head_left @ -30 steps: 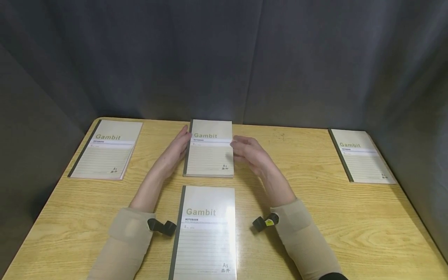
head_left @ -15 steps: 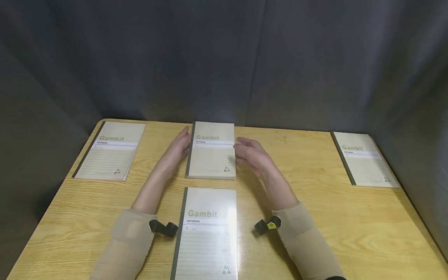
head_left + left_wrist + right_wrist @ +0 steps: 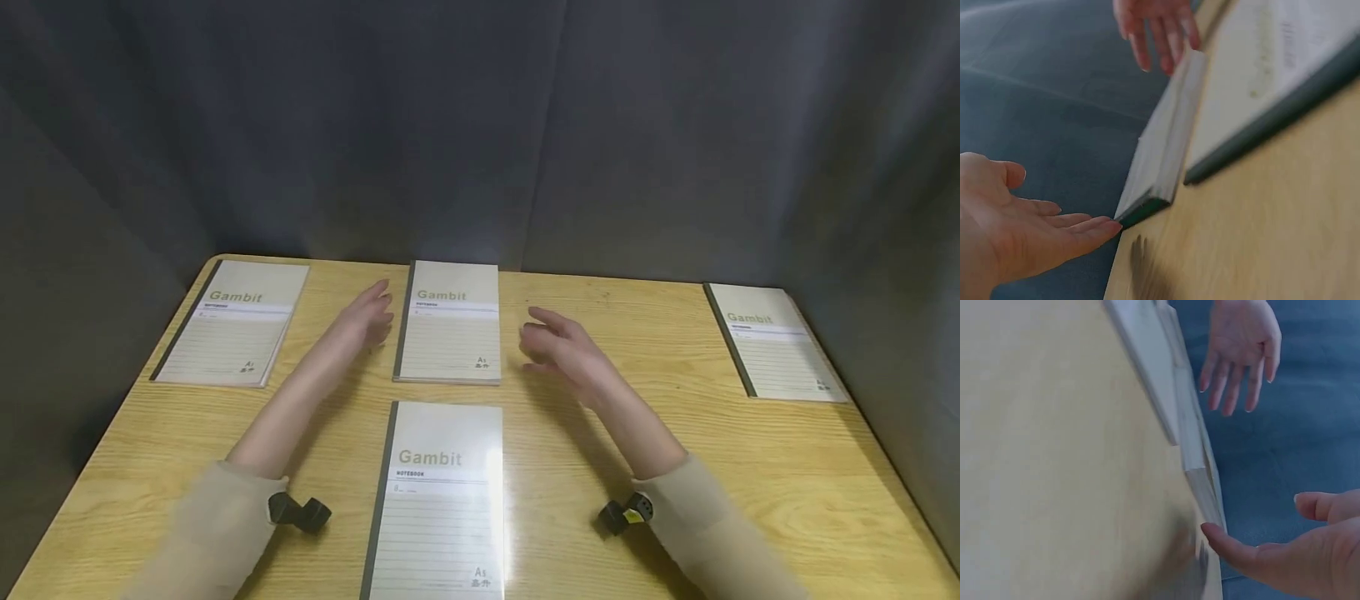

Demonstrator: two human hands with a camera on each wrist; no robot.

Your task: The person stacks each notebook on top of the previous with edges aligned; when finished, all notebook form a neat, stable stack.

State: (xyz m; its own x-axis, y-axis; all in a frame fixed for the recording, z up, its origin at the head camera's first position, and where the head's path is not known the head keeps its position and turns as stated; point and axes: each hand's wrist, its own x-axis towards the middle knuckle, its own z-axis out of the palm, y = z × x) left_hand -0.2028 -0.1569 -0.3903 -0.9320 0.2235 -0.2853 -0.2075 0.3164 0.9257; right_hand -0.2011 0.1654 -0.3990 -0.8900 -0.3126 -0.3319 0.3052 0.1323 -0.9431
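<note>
A notebook with a dark spine and "Gambit" on its cover lies at the table's back middle; this back notebook (image 3: 448,337) looks thick from the side in both wrist views, perhaps a stack. My left hand (image 3: 363,321) hovers left of it, apart from its spine, fingers extended. On the other side my right hand (image 3: 562,346) hangs a little away from its right edge, fingers loosely bent. Neither hand holds anything. Closer to me lies another notebook (image 3: 438,500), its cover glossy with glare.
At the far left of the table lies a third notebook (image 3: 232,325). One more notebook (image 3: 776,342) sits near the right edge. The wooden table (image 3: 637,433) ends at a dark curtain (image 3: 465,133) behind, with curtain on both sides too.
Both hands have drawn away from the sides of the back notebook, the left to the left and the right to the right. The notebooks stay where they were.
</note>
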